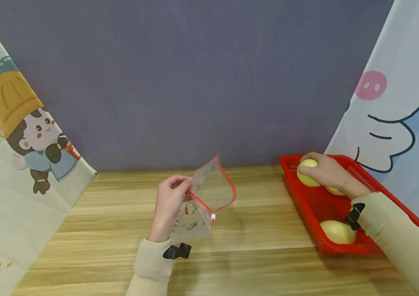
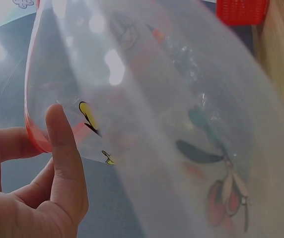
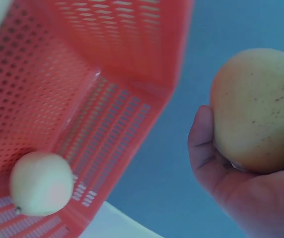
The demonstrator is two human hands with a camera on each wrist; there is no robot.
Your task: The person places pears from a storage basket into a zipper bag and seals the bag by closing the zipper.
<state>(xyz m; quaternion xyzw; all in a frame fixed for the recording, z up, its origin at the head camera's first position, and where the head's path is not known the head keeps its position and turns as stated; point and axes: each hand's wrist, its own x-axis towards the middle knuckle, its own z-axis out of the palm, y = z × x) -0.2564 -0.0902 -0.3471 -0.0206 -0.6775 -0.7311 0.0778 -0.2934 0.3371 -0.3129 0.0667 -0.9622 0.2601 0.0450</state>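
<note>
My left hand [image 1: 166, 205] pinches the red rim of a clear zip bag [image 1: 190, 226] between thumb and fingers. The bag is printed with small coloured figures, and its mouth gapes toward the right with a white slider [image 1: 213, 216] at the near corner. In the left wrist view the bag's film [image 2: 181, 94] fills most of the picture. Over the far end of the red basket [image 1: 302, 205], my right hand [image 1: 327, 170] grips a round yellow fruit. Dark specks show on that fruit [image 3: 261, 109] in the right wrist view, with fingers curled against its side.
Another yellow fruit [image 1: 338, 232] lies in the near end of the basket, and one more [image 1: 334, 191] sits partly hidden beneath my right hand. The wooden table [image 1: 109, 230] meets a dark grey backdrop [image 1: 194, 82]. Printed cloths hang at both sides.
</note>
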